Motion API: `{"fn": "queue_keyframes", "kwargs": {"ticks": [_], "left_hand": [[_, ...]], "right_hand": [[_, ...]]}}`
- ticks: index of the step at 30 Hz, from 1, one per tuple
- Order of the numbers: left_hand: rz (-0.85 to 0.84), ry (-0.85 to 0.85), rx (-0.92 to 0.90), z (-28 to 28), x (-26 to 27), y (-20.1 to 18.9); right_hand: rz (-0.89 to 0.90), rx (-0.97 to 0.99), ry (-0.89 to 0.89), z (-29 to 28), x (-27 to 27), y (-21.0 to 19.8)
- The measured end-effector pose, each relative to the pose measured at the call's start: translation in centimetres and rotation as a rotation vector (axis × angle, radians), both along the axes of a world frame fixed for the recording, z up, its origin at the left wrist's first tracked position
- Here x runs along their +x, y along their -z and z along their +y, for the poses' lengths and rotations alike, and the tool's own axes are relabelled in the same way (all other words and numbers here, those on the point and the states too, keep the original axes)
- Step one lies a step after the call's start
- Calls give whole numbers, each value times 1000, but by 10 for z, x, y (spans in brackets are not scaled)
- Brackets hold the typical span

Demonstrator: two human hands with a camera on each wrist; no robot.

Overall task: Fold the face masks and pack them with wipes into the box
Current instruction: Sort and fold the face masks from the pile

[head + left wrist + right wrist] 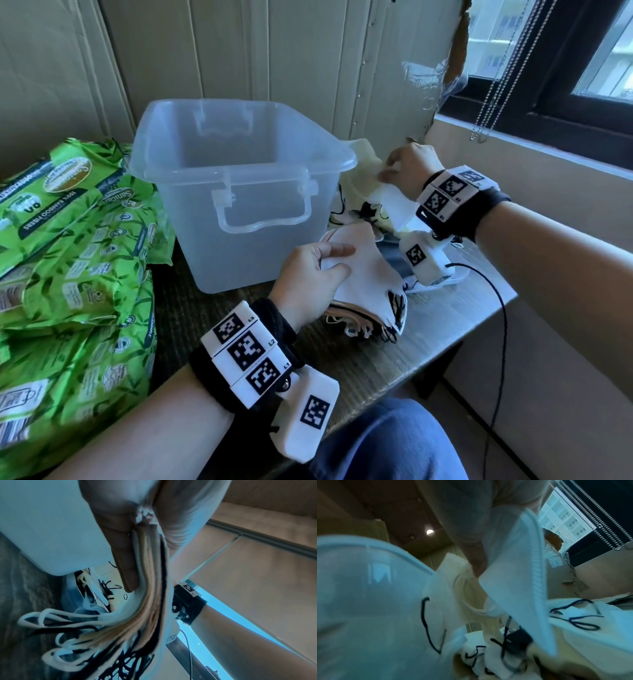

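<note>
Wipes (68, 246), green packs, piled at far left on the worktop (359, 356), untouched, well apart from both my hands. Next over, the clear box (236, 192) stands open w/ nothing in it that I can see, handle side toward me. Just right of the box's near corner, my left hand (308, 274) grips the stack of folded masks (363, 287), thumb on top, fingers curled under; left wrist view shows the layered edges pinched between my fingers (126, 563), ear loops (56, 627) dangling below. Stack's long axis runs from the box corner down-right toward the worktop edge, so the box opening lies up and left of this hand, v. near, nothing between. Right of that, the loose pile of unfolded masks (366, 202) lies beside the box's right wall. Furthest right, my right hand (407, 171) is over that pile, fingers pinching a white mask (394, 202) that hangs from them toward my wrist; right wrist view shows it draped down, its ribbed edge running along it. I judge next move = bring this mask left-and-down onto the stack; left hand is nearer the box, so packing falls to it.
</note>
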State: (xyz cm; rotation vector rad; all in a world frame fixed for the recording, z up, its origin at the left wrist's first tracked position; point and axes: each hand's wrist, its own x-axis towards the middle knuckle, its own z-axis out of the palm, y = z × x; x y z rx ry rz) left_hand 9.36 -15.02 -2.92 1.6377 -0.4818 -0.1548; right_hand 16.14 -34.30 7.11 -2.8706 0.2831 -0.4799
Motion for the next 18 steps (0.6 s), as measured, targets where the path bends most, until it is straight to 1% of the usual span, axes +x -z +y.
{"fn": "queue_keyframes", "kwargs": {"ticks": [5, 7, 10, 13, 15, 18], "left_hand": [[6, 7, -28, -4, 1, -7], [3, -2, -47, -6, 1, -11], [61, -26, -133, -10, -5, -21], [159, 9, -335, -14, -12, -32], [181, 61, -447, -13, -14, -34], [175, 103, -480, -12, -14, -32]], "right_hand": [[-152, 61, -64, 8, -42, -18], [-172, 59, -87, 15, -59, -24], [-144, 27, -146, 28, -87, -26], [-108, 37, -211, 42, -108, -17], [-66, 54, -248, 50, -115, -5], [-21, -7, -370, 58, -118, 13]]}}
